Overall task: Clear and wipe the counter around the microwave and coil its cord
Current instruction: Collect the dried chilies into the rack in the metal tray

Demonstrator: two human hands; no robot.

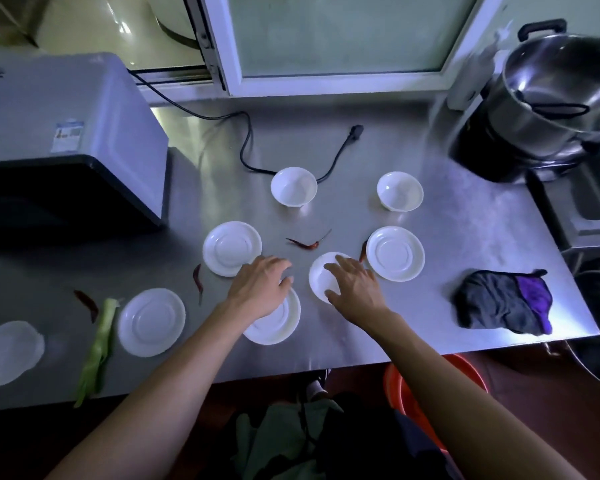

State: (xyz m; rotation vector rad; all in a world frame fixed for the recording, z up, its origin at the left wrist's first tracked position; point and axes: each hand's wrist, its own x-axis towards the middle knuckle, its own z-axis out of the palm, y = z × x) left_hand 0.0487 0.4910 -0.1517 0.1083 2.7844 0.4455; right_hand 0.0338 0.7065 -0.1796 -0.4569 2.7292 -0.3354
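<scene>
A steel counter is seen from above, with the microwave standing at its left. The black cord is laid loosely from behind the microwave across the counter, curving past the left bowl, with its plug lying free near the window. A second bowl is set well to the right of the first. Both arms are stretched out over the middle of the counter. The left hand is laid on a saucer near the front edge, fingers curled over its far rim; whether the saucer is truly gripped cannot be told. The right hand is spread over a small dish, fingers fairly straight, thumb at its near edge, so the dish is touched rather than plainly grasped. Further saucers are placed at the left, right and lower left, and a pale lid-like piece lies at the far left edge. Dried chillies are scattered between the dishes, and a green vegetable strip lies beside the lower-left saucer. A dark cloth with a purple patch is bunched at the right, apart from the dishes. A steel pot stands on a burner at the upper right, and an orange basin is seen below the counter edge.
</scene>
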